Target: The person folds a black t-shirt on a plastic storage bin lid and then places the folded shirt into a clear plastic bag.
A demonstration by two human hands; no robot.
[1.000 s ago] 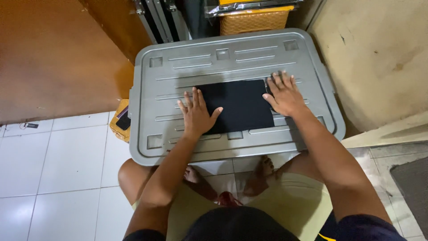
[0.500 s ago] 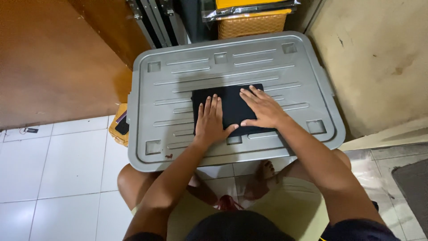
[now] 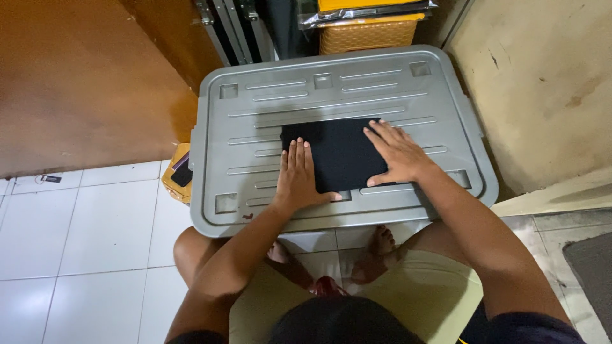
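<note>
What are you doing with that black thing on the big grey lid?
A person sits on the floor with both hands flat on a folded black cloth that lies on the grey plastic lid of a large bin. The left hand presses the cloth's left edge, and the right hand rests on its right edge, fingers spread. The cloth forms a neat, roughly square shape. A woven yellow basket stands behind the bin, and white floor tiles lie to the left.

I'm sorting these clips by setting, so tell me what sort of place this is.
Probably a home storage corner. The person sits on a white tiled floor, pressing black cloth on a grey bin lid, squeezed between a wooden panel and a stained wall, with stacked baskets behind.
</note>
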